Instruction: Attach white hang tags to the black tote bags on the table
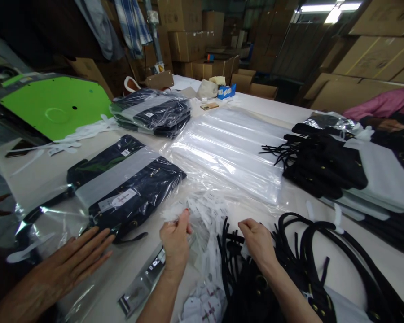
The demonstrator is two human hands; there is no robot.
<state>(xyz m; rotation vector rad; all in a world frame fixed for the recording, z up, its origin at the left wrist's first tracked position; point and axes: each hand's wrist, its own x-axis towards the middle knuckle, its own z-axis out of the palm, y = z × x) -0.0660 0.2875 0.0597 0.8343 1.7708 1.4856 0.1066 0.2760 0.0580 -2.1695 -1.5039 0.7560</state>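
Across most of the view spreads a pale, flat-topped bench (pixel 202 309). Brown cardboard boxes (pixel 185 46) rise behind it at twelve o'clock and again at two; their faded print is too blurred to read. A bright green panel (pixel 87 101) stands at ten. At three lies a pile of black fabric articles with dark cords (pixel 333 157), layered with pale sheets. A stack of clear, glossy plastic sheets (pixel 232 148) sits just above centre. At nine, a folded dark fabric article in clear plastic (pixel 121 211) bears a white oval label (pixel 124 197) with a reddish, cross-like mark; its lettering is illegible.

At five, beneath the right forearm, is a black fabric article with loose cords and brass-coloured eyelets (pixel 252 291). Another person's hand (pixel 67 258) lies flat, fingers extended, at eight. Nearer six, the wearer's left hand (pixel 175 242) is curled, fingertips drawn together, beside a heap of small white tags (pixel 212 215) whose print cannot be read. The right hand (pixel 258 240), toward five, has its fingers bent in, thumb against forefinger, over the black cords. Whether either hand grips something thin, I cannot tell. Smallest, a gold-coloured phone (pixel 209 106) lies at twelve.
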